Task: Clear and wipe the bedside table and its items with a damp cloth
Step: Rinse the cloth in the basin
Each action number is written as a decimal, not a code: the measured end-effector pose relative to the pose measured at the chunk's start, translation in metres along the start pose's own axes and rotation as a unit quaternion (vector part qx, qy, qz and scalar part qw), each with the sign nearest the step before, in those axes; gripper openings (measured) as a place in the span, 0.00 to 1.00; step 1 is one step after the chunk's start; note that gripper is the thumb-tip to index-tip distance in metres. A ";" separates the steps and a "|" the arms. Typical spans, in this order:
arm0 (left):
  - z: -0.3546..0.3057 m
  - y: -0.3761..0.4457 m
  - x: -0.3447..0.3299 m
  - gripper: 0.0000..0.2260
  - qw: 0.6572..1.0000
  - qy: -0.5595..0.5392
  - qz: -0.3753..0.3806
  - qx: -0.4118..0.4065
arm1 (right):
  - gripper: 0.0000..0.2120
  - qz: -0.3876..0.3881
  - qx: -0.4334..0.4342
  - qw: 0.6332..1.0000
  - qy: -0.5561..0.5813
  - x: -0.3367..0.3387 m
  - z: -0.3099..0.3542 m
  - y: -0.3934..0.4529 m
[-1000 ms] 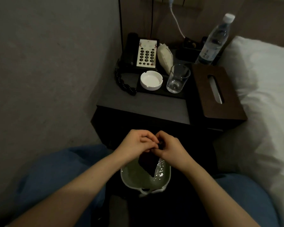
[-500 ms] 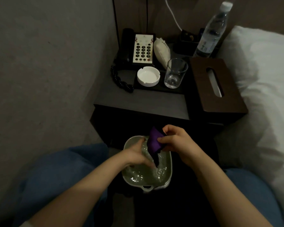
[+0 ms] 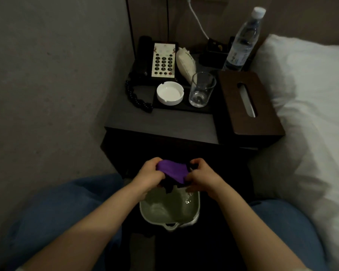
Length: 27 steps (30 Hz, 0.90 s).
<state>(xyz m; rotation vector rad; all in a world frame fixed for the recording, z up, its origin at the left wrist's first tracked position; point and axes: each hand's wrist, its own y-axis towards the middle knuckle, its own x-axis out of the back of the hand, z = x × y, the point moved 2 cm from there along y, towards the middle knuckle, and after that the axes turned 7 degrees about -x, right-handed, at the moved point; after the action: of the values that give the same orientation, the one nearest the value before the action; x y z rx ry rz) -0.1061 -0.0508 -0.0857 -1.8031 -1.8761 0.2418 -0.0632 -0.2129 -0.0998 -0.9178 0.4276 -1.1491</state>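
Your left hand (image 3: 150, 176) grips the left end of the purple cloth (image 3: 173, 171), fingers curled round it; the cloth is stretched between both hands, just above the pale green basin (image 3: 170, 210) of water that sits low in front of the worktop (image 3: 160, 124), between your blue-clad knees. A dark end of the cloth hangs down toward the water. Your right hand (image 3: 201, 178) grips the cloth's right end, fingers curled round it likewise. On the worktop, at the far left: a black telephone (image 3: 157, 59) with a pale keypad, its coiled cord (image 3: 137, 98) trailing forward along the left edge. Just in front of the telephone: a white ashtray (image 3: 170, 93), standing on a dark tray. Behind and between ashtray and tumbler: a cream packet (image 3: 186, 63), lying tilted. Beside the ashtray, on the same tray: a clear glass tumbler (image 3: 202, 89), upright. Far back: a small dark holder (image 3: 216, 50) with a white cable (image 3: 197, 20) running up the wall above it. Right of that: a capped plastic water bottle (image 3: 243, 42), upright. Along the right edge of the worktop: a brown wooden tissue box (image 3: 249, 102), slot upward. Furthest right: a bed with a white pillow (image 3: 311, 114), close against the worktop.
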 end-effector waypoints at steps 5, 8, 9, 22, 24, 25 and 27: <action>-0.005 0.000 -0.003 0.19 0.997 -0.072 0.003 0.006 | 0.49 0.051 0.096 0.981 -0.161 -0.022 -0.011 0.012; -0.006 0.000 -0.001 0.19 0.992 -0.120 0.002 0.029 | 0.56 0.112 0.139 0.966 -0.186 -0.026 -0.011 0.011; -0.007 -0.001 0.002 0.19 0.990 -0.138 -0.004 0.036 | 0.57 0.140 0.145 0.962 -0.182 -0.026 -0.012 0.011; -0.007 0.003 0.035 0.16 0.988 -0.105 0.024 0.111 | 0.09 -0.064 0.365 0.881 -0.294 -0.021 0.003 -0.001; -0.003 0.002 0.027 0.20 0.984 -0.090 0.060 0.143 | 0.09 -0.066 0.404 0.856 -0.315 -0.020 0.010 -0.008; -0.001 0.001 0.022 0.23 0.977 -0.082 0.105 0.165 | 0.10 -0.071 0.422 0.841 -0.331 -0.019 0.013 -0.011; 0.002 0.000 0.016 0.29 0.953 -0.074 0.214 0.201 | 0.11 -0.082 0.451 0.807 -0.373 -0.016 0.017 -0.014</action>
<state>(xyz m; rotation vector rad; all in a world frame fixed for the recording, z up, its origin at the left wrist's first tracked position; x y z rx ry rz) -0.1061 -0.0344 -0.0833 -1.9098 -1.3687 0.8701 -0.0657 -0.1935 -0.0816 -0.4719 -0.8168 -0.8820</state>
